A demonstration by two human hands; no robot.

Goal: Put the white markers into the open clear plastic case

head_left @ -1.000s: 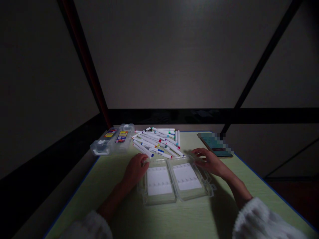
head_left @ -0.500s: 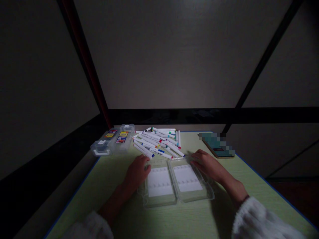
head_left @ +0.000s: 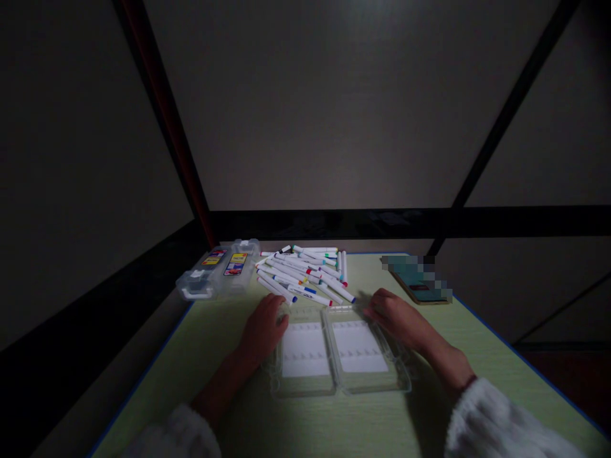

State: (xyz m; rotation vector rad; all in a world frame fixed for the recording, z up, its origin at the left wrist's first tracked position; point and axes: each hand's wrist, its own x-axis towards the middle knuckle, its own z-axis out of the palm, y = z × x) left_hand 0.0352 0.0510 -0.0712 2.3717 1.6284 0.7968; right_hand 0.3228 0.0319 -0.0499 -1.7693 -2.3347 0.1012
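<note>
I seemed to be steadying the open case [head_left: 333, 364] between my curled left hand [head_left: 263, 327] and right hand [head_left: 396, 318], grip uncertain; any shift called for even support.

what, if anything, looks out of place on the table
The markers look untidy: they lie loose in a jumbled pile beyond the open clear case, pointing in different directions. Nothing visibly looks spilled or broken.

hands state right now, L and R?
Left hand: fingers curled at the left edge of the open clear case; grip can't be told.
Right hand: fingers curled at its far right corner; grip can't be told.
</note>
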